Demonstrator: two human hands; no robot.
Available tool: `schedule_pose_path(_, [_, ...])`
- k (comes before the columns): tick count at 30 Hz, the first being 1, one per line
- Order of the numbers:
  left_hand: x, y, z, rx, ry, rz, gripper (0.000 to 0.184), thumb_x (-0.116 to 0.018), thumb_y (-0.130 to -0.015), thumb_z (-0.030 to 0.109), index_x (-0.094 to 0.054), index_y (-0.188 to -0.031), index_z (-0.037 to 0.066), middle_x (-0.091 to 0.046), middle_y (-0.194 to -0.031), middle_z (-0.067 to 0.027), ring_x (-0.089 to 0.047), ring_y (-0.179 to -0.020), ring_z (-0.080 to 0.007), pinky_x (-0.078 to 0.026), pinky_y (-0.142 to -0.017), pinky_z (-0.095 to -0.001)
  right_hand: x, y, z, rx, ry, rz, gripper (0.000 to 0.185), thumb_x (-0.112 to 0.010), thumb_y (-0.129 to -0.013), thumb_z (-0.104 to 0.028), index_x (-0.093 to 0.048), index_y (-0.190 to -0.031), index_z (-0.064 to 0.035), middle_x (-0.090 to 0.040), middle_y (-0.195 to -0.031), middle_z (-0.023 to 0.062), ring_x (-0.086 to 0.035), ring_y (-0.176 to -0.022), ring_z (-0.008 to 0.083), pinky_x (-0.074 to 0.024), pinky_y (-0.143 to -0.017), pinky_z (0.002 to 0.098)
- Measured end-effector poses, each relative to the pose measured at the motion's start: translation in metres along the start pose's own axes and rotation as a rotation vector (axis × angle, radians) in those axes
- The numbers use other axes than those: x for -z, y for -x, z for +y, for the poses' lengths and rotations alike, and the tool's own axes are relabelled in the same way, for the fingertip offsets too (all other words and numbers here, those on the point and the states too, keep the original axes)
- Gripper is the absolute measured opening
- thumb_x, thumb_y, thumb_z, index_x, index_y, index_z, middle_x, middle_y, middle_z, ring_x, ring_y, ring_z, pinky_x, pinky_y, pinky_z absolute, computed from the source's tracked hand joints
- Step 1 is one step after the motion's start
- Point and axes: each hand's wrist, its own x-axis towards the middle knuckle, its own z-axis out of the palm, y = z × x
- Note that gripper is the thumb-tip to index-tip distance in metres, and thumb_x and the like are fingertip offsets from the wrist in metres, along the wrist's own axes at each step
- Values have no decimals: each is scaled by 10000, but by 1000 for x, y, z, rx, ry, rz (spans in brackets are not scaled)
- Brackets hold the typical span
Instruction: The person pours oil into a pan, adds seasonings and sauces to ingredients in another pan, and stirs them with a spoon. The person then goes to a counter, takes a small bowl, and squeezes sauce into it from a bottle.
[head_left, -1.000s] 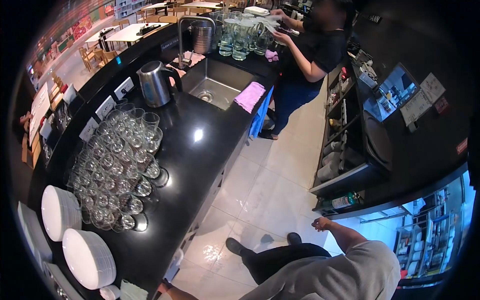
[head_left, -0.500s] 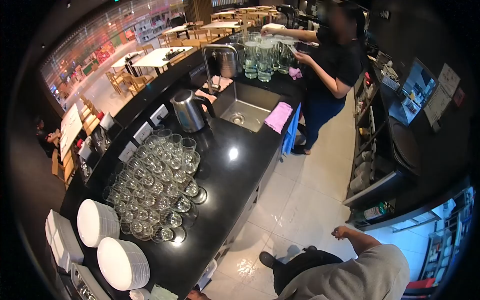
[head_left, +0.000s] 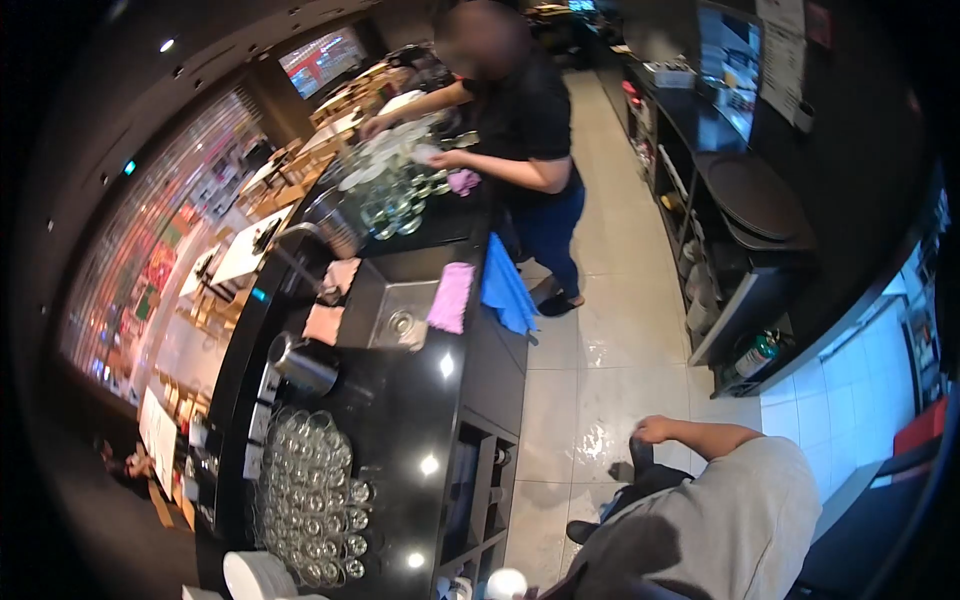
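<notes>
My right hand (head_left: 655,430) hangs over the tiled floor beside my leg, its fingers curled in, with nothing visible in them. My left hand cannot be made out at the bottom edge, where a round white object (head_left: 507,583) shows near my body. On the black counter to my left stand several rows of clear drinking glasses (head_left: 308,490). Stacked white plates (head_left: 255,577) are at the counter's near end. A steel kettle (head_left: 303,362) stands beyond the glasses, close to the sink (head_left: 408,300).
A co-worker (head_left: 520,130) in dark clothes stands at the counter, hands over glass jugs (head_left: 390,205). A pink cloth (head_left: 451,297) lies by the sink and a blue cloth (head_left: 508,285) hangs from the edge. Shelves (head_left: 735,290) line the right side; the floor (head_left: 625,320) looks wet.
My view has swung right and moved forward along the aisle, so the counter sits further left. My left hand, partly visible at the bottom edge before, can no longer be made out.
</notes>
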Motion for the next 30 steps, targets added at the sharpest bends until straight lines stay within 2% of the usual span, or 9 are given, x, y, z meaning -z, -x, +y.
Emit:
schedule_pose_path(3, [-94,-1,38,-20,64,-197,542,-536,-820,43,-451,-1349,-38,-610,-1161,-237,-691,-897,-382,-633,-609,-431,60,-9,-66,65,-250,-191,635,-514,-924,-622,-628,-1282,-111,-660,-1215,209,-624,-1149,349,-489,-977,423])
schedule_pose_path(6, [-265,11,116,-88,105,-304,512,-439,-848,-45,-435,-1360,-44,-588,-1209,-227,-688,-913,-374,-651,-666,-431,114,-16,-101,225,-484,-304,954,-503,-889,-727,-191,-1562,-126,-476,-1432,294,-449,-1346,430,-359,-1122,470])
schedule_pose_path(10, [-451,7,170,-225,34,-482,434,-491,-859,-20,-511,-1291,-57,-616,-1165,-195,-681,-951,-280,-615,-629,-366,131,-47,-99,425,-771,296,891,-549,-987,-421,77,-1563,-155,-493,-1378,291,-540,-1266,384,-433,-1053,446])
schedule_pose_path(13, [-551,51,213,-221,24,-500,389,-531,-864,2,-552,-1246,-67,-651,-1079,-163,-695,-854,-239,-583,-604,-329,199,-67,-62,56,-935,282,818,-459,-923,-98,71,-1545,-138,-644,-1113,252,-704,-913,348,-544,-830,473])
schedule_pose_path(15, [-603,39,227,-85,-320,-654,357,-592,-874,56,-585,-1213,-55,-692,-985,-136,-705,-748,-235,-569,-607,-316,240,-79,-18,43,-928,426,681,-459,-915,-97,-146,-1520,-111,-656,-1091,266,-682,-969,396,-518,-881,484])
schedule_pose_path(18, [-707,34,278,-577,-1184,-678,403,-662,-864,183,-605,-1210,-15,-737,-903,-213,-734,-784,-338,-576,-705,-420,334,-85,73,113,-771,327,560,-450,-897,-87,-333,-1444,-88,-636,-1146,290,-649,-1017,442,-499,-915,489])
schedule_pose_path(25, [-936,51,328,-901,-1248,-1475,361,-600,-880,146,-615,-1240,130,-687,-957,-263,-653,-933,-461,-518,-834,-507,500,-75,166,-132,-522,294,583,-522,-894,-107,-357,-1453,-94,-667,-1024,278,-636,-934,480,-506,-860,517])
schedule_pose_path(29, [-1094,122,390,-795,-999,-1532,385,-584,-885,179,-598,-1254,69,-698,-977,-258,-695,-904,-407,-541,-836,-475,592,-72,206,-269,-739,958,519,-542,-987,-137,-347,-1461,-55,-673,-993,188,-661,-762,223,-541,-663,329])
schedule_pose_path(30, [-1128,150,411,-766,-934,-1581,392,-573,-887,183,-594,-1257,57,-701,-980,-256,-704,-894,-394,-549,-833,-465,614,-71,217,-389,-827,933,509,-514,-982,-143,-340,-1450,-42,-651,-1085,213,-669,-876,268,-542,-776,358])
